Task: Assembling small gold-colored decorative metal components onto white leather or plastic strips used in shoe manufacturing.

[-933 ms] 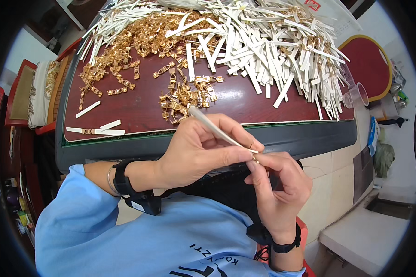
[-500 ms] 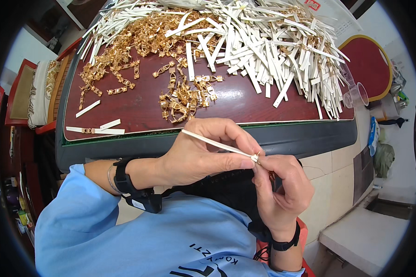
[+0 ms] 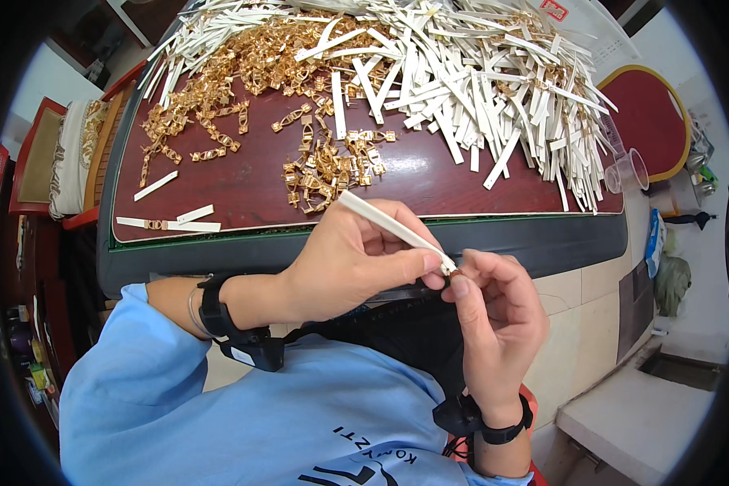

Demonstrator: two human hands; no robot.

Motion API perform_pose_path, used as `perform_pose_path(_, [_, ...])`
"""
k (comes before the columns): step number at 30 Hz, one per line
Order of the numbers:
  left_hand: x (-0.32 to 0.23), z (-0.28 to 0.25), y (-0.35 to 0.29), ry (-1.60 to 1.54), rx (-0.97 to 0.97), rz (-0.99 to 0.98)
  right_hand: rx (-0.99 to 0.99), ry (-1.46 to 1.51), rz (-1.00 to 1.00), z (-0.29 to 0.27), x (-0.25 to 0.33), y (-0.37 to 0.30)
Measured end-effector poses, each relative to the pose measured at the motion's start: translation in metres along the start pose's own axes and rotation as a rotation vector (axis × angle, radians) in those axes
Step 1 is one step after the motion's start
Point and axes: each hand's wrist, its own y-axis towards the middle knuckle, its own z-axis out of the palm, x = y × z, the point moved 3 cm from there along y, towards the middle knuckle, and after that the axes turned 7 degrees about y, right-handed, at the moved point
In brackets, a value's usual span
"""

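Plainly, left fingers point(image 3: 405, 265) pinch a strip point(image 3: 390, 223), right fingers point(image 3: 475, 314) its fitting point(image 3: 456, 275), above shirt lettering point(image 3: 374, 446).

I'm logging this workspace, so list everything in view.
Table: one, dark red, top
Clasps: many, gold, table's left and middle
Loose strips: many, white, mostly table's right
Cups: number unclear, transparent, table's right
Crate: one, white, top right
Chair: one, red frame, left
Chair back: one, dark red, right
Package: one, blue, right
Bag: one, greenish, right
Held strip: at least one, white, centre
Fitting: one, brownish gold, held strip's end
Shirt: one, blue, bottom
Wristbands: two, black, wrists
Left hand: one, pinching held strip
Right hand: one, at fitting
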Motion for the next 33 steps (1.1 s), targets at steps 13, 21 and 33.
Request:
perform_pose_path(13, [0.005,-0.001,-0.001,-0.044,0.056,-0.026,0.091,0.025,0.082,0.000,-0.004,0.001])
perform_pose_path(21, [0.001,-0.001,-0.002,-0.026,-0.033,-0.070,0.056,0.030,0.046,0.004,-0.007,0.002])
perform_pose_path(33, [-0.008,0.002,-0.007,0.218,-0.067,0.069,0.047,-0.327,-0.376,0.013,0.003,0.003])
